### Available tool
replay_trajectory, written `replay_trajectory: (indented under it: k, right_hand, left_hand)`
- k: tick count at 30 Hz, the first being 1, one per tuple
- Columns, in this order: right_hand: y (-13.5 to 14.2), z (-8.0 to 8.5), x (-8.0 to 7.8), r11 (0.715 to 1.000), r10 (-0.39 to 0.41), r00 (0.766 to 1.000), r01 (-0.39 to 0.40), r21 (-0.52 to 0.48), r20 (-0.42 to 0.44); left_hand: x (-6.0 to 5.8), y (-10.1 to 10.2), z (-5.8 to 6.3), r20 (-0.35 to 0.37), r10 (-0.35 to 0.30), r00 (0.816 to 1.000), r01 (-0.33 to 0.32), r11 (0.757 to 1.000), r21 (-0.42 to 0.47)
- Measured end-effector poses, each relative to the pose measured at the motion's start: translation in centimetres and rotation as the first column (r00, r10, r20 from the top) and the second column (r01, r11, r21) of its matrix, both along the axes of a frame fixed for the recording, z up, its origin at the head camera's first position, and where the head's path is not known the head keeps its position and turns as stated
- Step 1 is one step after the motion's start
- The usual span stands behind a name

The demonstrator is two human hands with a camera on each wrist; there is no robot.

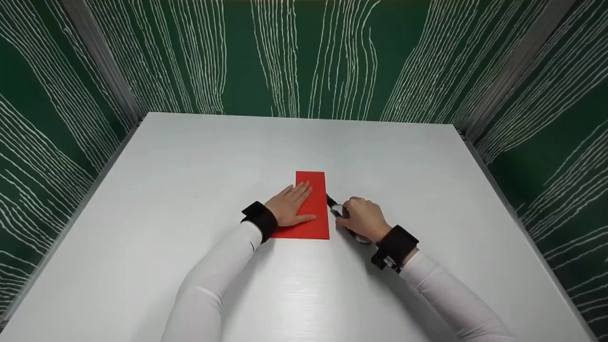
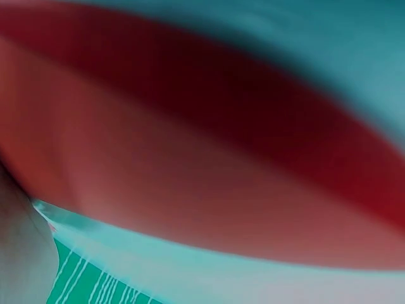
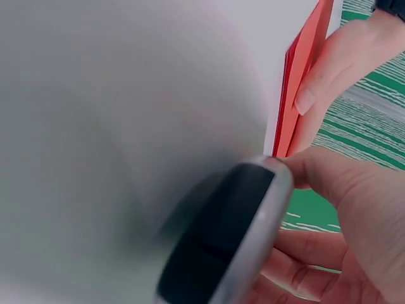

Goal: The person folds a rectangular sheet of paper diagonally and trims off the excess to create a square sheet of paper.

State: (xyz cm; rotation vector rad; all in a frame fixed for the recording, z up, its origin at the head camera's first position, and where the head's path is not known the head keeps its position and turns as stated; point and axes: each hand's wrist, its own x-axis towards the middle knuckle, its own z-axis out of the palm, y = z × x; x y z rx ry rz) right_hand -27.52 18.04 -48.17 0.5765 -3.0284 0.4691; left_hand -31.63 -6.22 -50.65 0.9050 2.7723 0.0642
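A folded red sheet of paper (image 1: 316, 199) lies on the white table, its stacked layers showing at the edge in the right wrist view. My left hand (image 1: 290, 206) presses flat on it, fingers spread and thumb across the lower part. To the right, my right hand (image 1: 363, 216) grips what looks like a utility knife (image 3: 218, 231) with a black and silver handle. Its narrow dark front end (image 1: 331, 200) is right at the paper's right edge, where the very tip is hidden. In the left wrist view the red paper (image 2: 209, 95) is close and blurred.
The white table (image 1: 204, 152) extends around both hands. Green walls (image 1: 403, 47) with wavy white lines stand behind it and at both sides, with grey metal posts (image 1: 102, 52) at the corners. Both wrists wear black bands (image 1: 260, 221).
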Motion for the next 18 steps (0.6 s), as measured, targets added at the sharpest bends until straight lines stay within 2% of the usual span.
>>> replay_trajectory:
  k: [7, 18]
  right_hand:
    - [-0.1, 0.1, -1.4, 1.000, -0.012, 1.000, 0.012, 0.005, 0.017]
    - [-0.5, 0.3, -3.2, 0.999, -0.040, 0.999, 0.040, 0.018, 0.021]
  left_hand:
    - [0.3, 0.0, 0.6, 0.010, 0.002, 1.000, -0.002, 1.000, -0.003]
    - [0.5, 0.1, 0.6, -0.003, 0.004, 1.000, -0.004, 1.000, 0.007]
